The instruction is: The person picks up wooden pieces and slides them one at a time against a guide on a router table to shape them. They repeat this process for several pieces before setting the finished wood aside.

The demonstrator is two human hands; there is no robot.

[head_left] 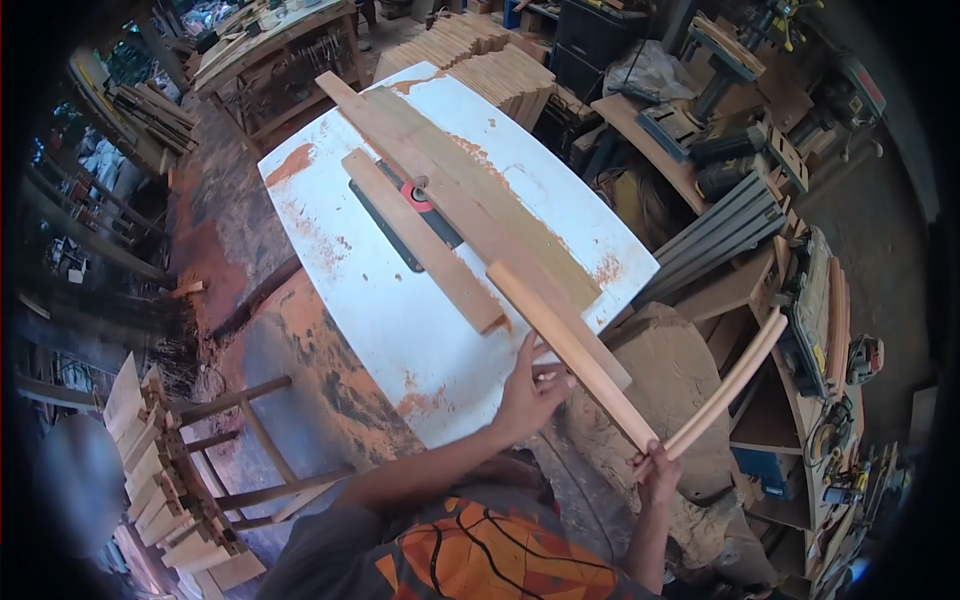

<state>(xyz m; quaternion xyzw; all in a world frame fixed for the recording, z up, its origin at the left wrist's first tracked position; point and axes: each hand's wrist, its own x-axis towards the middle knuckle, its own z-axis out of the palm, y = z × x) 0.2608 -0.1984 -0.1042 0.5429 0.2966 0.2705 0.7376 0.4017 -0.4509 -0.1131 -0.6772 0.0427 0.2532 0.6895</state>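
A long light wooden strip point(575, 355) slants over the near end of the white tabletop. My right hand point(657, 470) is closed around its near end, where a thin curved strip point(735, 385) also meets the hand. Beside the long strip is my left hand point(535, 392), fingers apart, its fingertips close to the strip's left edge; contact is unclear. A long straight board point(450, 205) lies along the white table point(350, 285). To its left, a shorter board point(425, 240) rests beside a black and red insert plate point(415, 195) with a round opening.
Stacked wooden pieces point(500, 75) stand beyond the table. A large wood slab point(660, 385) is at the near right. Shelves with tools point(800, 420) line the right side. At lower left are a wooden frame point(265, 440) and piled offcuts point(165, 500). A workbench point(270, 40) stands behind.
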